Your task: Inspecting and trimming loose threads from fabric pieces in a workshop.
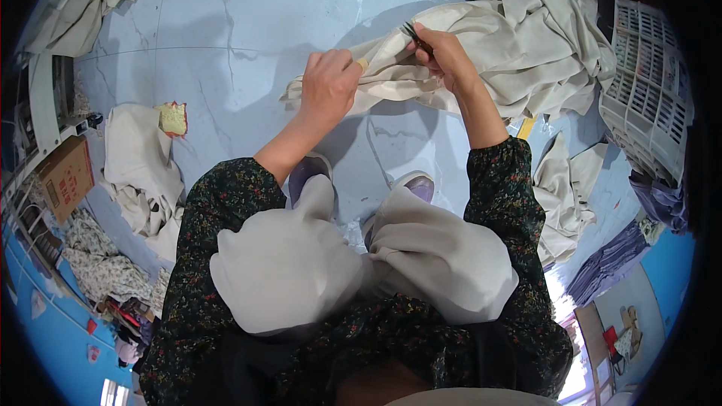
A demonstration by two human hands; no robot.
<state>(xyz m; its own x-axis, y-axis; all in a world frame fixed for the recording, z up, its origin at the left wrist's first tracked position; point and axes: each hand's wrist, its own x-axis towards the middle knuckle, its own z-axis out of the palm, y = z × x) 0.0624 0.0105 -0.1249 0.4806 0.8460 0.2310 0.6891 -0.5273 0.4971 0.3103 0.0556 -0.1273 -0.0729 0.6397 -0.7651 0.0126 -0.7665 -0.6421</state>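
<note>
Near: purple shoes (307, 171). Ahead of them, L hand (329, 84) grips narrow end of beige cloth (489, 49); R hand (442, 54) holds small dark snips (414, 36), can't tell if it pinches cloth too. Cloth prob. light, soft, limp, not fragile; best held by edge, pulled taut. Farther R: bulk in folds near white crate (648, 75).

White basket (648, 68), cardboard box (65, 179)
</note>
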